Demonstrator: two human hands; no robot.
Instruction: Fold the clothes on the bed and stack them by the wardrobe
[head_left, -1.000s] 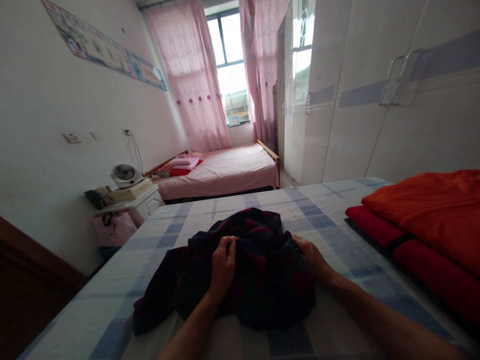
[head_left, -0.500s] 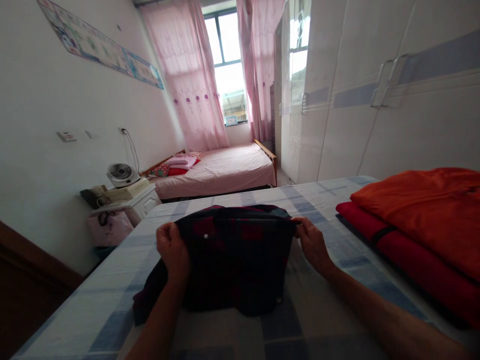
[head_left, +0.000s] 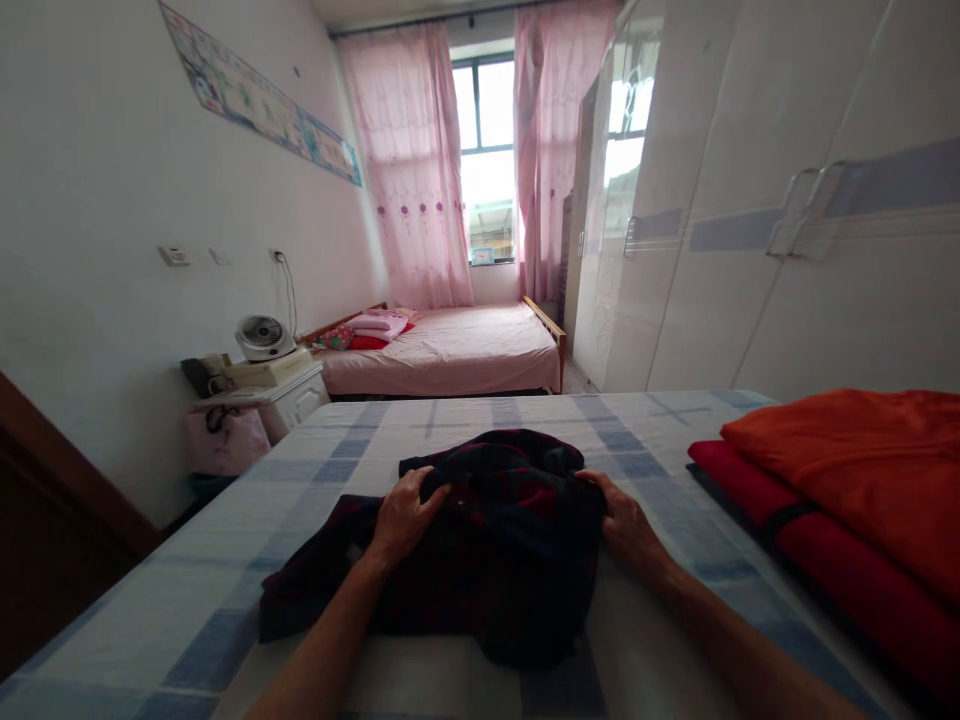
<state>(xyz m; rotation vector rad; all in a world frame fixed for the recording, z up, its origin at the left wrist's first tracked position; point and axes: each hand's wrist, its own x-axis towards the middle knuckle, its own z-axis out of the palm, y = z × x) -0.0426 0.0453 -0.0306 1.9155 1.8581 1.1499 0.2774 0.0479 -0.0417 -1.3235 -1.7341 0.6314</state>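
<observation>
A dark plaid shirt (head_left: 495, 560), navy with deep red checks, lies bunched on the bed's checked sheet (head_left: 360, 450) in front of me. My left hand (head_left: 409, 510) grips its upper left part, thumb on top and fingers curled into the cloth. At the upper right edge of the shirt, my right hand (head_left: 626, 520) pinches the fabric. Part of the shirt spreads out to the left, beneath my left forearm. The fingertips of both hands are partly hidden by cloth.
On the right of the bed is a stack of folded clothes, an orange garment (head_left: 862, 450) over a red one (head_left: 795, 530). Beyond stands a second bed (head_left: 465, 350) with pink bedding. A fan (head_left: 264, 337) sits on a cabinet at left; a white wardrobe (head_left: 810, 310) lines the right wall.
The shirt's raised upper edge has come down and folded over away from me, its far part now rumpled on the sheet. My left hand has moved right and inward. The view has tilted up slightly.
</observation>
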